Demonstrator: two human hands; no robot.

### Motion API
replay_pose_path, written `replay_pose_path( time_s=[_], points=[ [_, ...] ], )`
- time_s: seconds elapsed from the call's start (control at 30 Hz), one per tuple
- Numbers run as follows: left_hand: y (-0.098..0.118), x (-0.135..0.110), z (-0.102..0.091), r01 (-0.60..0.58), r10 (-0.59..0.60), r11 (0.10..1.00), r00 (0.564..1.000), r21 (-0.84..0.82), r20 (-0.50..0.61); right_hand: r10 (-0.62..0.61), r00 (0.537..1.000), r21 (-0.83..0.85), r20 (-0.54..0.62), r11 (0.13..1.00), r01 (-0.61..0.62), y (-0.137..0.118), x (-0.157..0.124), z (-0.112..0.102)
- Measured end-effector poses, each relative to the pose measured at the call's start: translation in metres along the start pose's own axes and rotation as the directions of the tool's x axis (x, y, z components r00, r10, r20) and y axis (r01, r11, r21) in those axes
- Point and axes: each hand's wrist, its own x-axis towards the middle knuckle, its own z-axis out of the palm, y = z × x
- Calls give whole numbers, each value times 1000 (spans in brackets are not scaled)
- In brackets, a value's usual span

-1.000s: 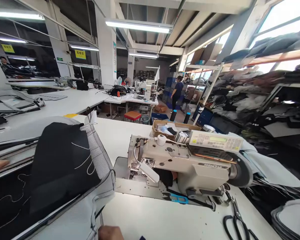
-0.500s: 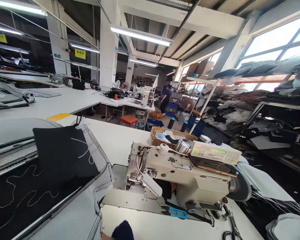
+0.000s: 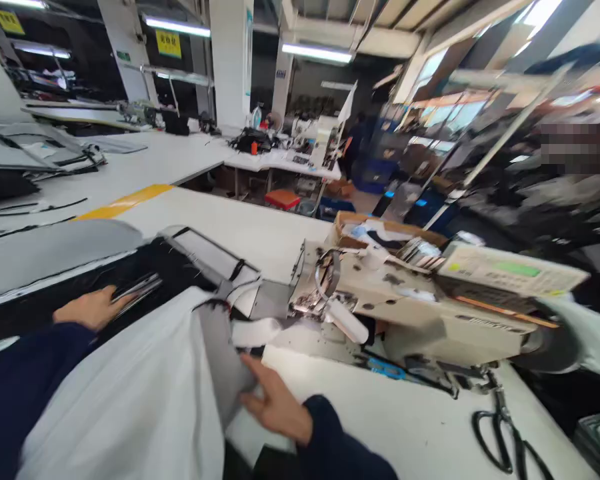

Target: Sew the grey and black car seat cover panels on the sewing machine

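Note:
My left hand (image 3: 87, 309) lies over the black fabric (image 3: 173, 267) at the left, its fingers closed at a shiny, narrow metallic item (image 3: 143, 288), too blurred to name. My right hand (image 3: 277, 400) touches the grey edge panel (image 3: 223, 353) of a large sewn piece, index finger stretched out and thumb apart from it. White cloth (image 3: 135, 393) of that piece drapes between my forearms. Its far end reaches the bed of the sewing machine (image 3: 405, 293), close to the needle area.
Black scissors (image 3: 503, 427) lie at the table's right front. Blue-handled snips (image 3: 387, 368) rest beside the machine. A cardboard box (image 3: 340, 230) stands behind it, with a control panel (image 3: 515, 267) on top of the machine. Yellow tape (image 3: 125, 202) crosses the table.
Both hands have come fully into view on the sewn piece, which has been turned so white cloth faces up in front. The view has shifted left and down.

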Motion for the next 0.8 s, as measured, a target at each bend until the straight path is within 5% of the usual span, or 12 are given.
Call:
replay_pose_path(
  time_s=[0.1,0.2,0.27,0.37,0.43,0.47,0.6,0.8],
  points=[
    [12,-10,-16,-20,17,978,1000,208,15,-112,988,-288,107,948,138,7,-3,-7],
    [43,-14,-56,-261,246,953,962,150,116,-337,924,-413,179,827,381,16,-1,-5],
    [81,-28,-79,-421,419,904,907,77,42,-471,870,-509,146,718,475,20,0,1],
    [156,-68,-78,-743,740,666,669,60,71,-580,811,-651,74,588,480,20,-1,9],
    [200,-93,-52,-861,834,502,506,80,219,-619,780,-704,90,515,490,19,-2,12],
    [217,-101,-36,-885,841,453,463,104,278,-630,768,-719,113,482,501,19,-2,12],
    [248,-96,11,-890,771,436,446,133,454,-596,776,-771,205,391,503,17,3,7],
    [233,-74,3,-826,767,542,561,153,310,-588,772,-779,242,357,516,23,25,-18]
  ],
)
